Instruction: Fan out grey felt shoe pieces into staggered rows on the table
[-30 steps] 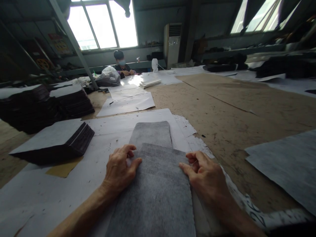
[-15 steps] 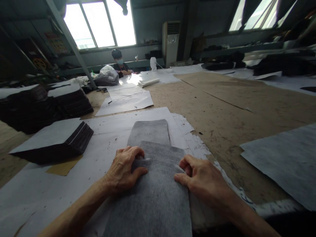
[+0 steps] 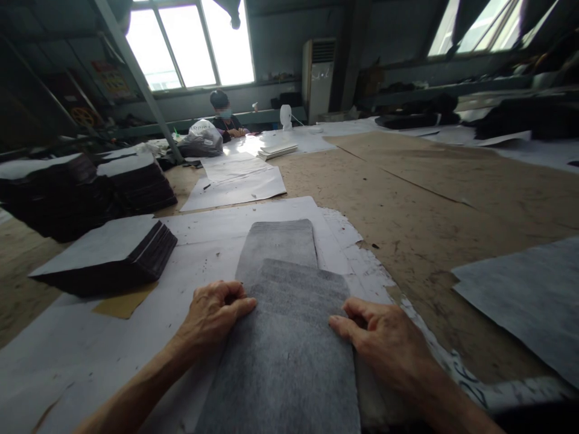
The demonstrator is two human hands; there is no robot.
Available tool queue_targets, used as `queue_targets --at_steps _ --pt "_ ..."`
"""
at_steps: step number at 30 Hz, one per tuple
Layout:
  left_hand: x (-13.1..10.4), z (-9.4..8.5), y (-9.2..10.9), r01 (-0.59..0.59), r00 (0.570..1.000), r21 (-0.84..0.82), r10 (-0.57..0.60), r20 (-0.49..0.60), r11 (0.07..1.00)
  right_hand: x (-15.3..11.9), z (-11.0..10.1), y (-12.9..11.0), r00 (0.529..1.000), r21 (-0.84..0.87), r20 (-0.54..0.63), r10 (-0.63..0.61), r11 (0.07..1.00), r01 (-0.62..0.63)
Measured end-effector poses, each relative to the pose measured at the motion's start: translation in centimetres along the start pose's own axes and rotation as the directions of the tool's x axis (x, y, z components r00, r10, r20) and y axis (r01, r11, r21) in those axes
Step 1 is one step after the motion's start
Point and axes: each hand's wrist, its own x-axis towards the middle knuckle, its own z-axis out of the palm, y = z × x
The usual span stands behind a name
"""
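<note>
Grey fabric pieces point(image 3: 289, 355) lie in front of me, their far edges fanned out in narrow steps. My left hand point(image 3: 219, 307) pinches their left edge, thumb and fingers pressed together. On the right edge, my right hand point(image 3: 377, 331) holds the same pieces between thumb and curled fingers. Just beyond, partly covered by the fanned pieces, rests another stack of grey fabric pieces point(image 3: 283, 238) with rounded corners. White paper point(image 3: 190, 259) lies underneath. How many layers each hand grips cannot be made out.
A thick block of dark fabric pieces point(image 3: 108, 253) stands at left on a brown card point(image 3: 124, 301). Taller dark stacks point(image 3: 45, 199) are behind it. At right lies a large grey sheet point(image 3: 529, 295). Across the table point(image 3: 407, 199) sits a person point(image 3: 228, 123) near a plastic bag point(image 3: 201, 138).
My left hand has slid outward from on top of the pieces to their left edge. My right hand has shifted slightly nearer and right. The raised folds in the fabric have flattened.
</note>
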Motion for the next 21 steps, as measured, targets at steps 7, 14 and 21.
queue_targets --at_steps 7,14,21 --pt "0.7 -0.1 -0.6 0.079 0.995 -0.132 -0.069 0.072 0.988 0.1 -0.1 -0.1 1.0 0.049 0.01 -0.005 0.999 0.005" --pt "1.0 0.1 -1.3 0.11 0.991 -0.17 -0.095 0.098 0.979 0.3 -0.3 -0.3 0.998 -0.037 0.067 0.018 0.999 -0.015" --pt "1.1 0.2 -0.9 0.087 0.994 -0.145 -0.075 0.084 0.986 0.5 -0.1 -0.4 0.997 -0.104 0.067 0.032 0.994 -0.025"
